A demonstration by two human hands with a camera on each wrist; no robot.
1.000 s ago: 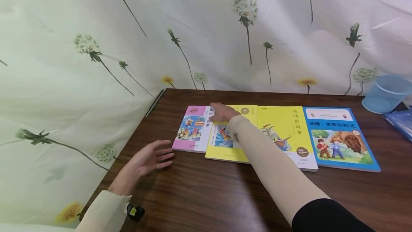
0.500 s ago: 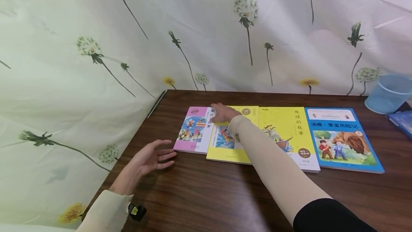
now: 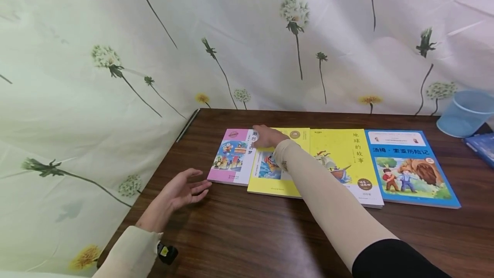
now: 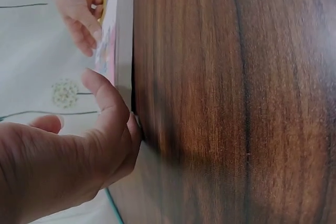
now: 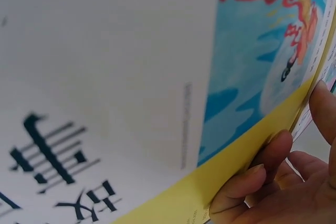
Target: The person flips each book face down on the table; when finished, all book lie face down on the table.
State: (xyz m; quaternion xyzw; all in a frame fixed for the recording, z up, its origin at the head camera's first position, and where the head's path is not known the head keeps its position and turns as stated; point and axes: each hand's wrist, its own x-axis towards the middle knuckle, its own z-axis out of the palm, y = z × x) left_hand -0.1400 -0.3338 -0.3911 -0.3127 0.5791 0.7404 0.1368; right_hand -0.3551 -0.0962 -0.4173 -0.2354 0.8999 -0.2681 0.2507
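Observation:
In the head view my right hand [image 3: 268, 136] rests across the seam between a pink and white book [image 3: 229, 158] and a yellow book [image 3: 272, 185], near their far ends. The right wrist view shows its bent fingers [image 5: 239, 190] against the yellow cover's edge, with nothing plainly gripped. My left hand [image 3: 183, 190] lies beside the pink book's near left corner, its fingers loosely spread. Up close in the left wrist view, its fingertips [image 4: 97, 82] are at the end of the pink book's pale page edge [image 4: 124, 40]; whether they touch is unclear.
A second yellow book with a ship [image 3: 339, 153] and a blue book [image 3: 413, 170] continue the row to the right. Past them stand a translucent blue bin [image 3: 465, 115] and a dark blue item [image 3: 482, 147]. Dandelion-print cloth [image 3: 247, 46] borders the brown wooden table [image 3: 231, 231].
The left hand's fingers have drawn slightly closer together near the book corner. The right hand and the books keep their places; the view has shifted a little.

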